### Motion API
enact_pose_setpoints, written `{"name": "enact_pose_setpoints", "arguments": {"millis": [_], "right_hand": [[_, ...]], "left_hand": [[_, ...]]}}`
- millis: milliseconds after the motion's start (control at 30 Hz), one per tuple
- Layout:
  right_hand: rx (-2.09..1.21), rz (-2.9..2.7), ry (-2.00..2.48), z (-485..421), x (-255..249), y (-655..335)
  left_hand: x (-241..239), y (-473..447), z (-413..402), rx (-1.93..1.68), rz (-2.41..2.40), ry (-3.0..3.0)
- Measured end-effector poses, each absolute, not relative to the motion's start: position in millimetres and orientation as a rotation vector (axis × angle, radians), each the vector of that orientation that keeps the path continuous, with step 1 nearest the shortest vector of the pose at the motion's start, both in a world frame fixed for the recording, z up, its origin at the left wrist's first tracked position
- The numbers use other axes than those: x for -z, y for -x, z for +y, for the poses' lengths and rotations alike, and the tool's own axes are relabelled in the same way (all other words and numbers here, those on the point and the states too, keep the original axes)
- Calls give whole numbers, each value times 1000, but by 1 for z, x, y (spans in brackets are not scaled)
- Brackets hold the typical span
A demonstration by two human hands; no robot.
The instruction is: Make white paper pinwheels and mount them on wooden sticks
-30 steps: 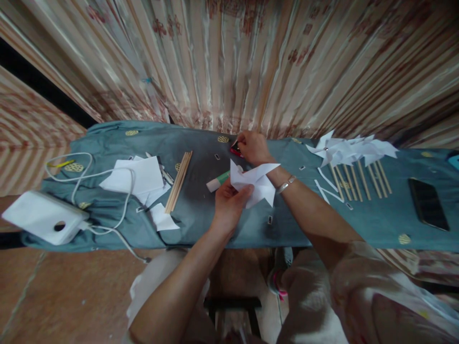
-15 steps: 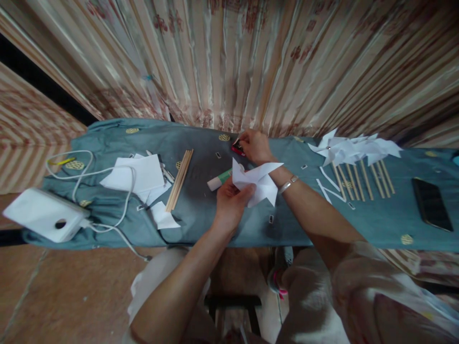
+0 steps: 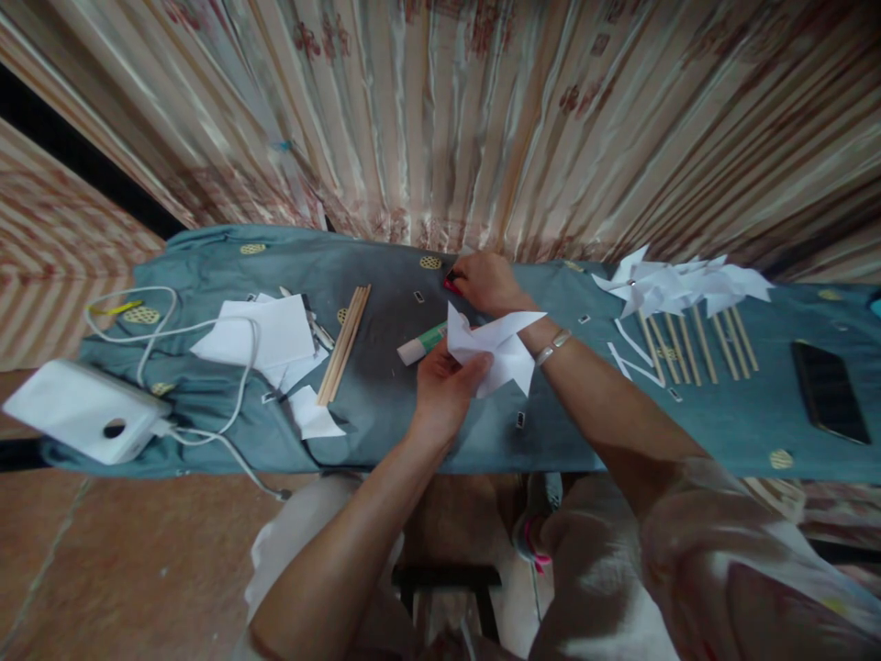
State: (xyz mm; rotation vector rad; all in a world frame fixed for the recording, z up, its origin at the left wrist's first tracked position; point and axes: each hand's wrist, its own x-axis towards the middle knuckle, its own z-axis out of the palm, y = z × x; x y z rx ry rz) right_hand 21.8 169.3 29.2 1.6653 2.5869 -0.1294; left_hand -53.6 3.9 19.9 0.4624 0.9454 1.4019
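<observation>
A folded white paper pinwheel is pinched between the thumb and fingers of my left hand, over the middle of the table. Just beyond it, my right hand reaches to a small red box with a dark inside. Its fingers are bent and closed at the box, covering much of it; whatever they pinch is hidden. A green and white glue stick lies beside my left hand, partly behind the pinwheel.
Several wooden sticks and white paper sheets lie left. A white device with a cable sits at the far left. Finished-looking pinwheels on sticks, paper strips and a phone lie right. A curtain hangs behind.
My right hand has shifted slightly left and closer over the red box, so less of the box shows. My left hand and the pinwheel have stayed almost still.
</observation>
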Motion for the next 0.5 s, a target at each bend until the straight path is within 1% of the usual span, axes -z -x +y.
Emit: {"name": "enact_pose_setpoints", "arguments": {"millis": [500], "right_hand": [[-101,2579,-1530,171,-26,-12]], "left_hand": [[-18,54,4,-1396,959,-483]]}}
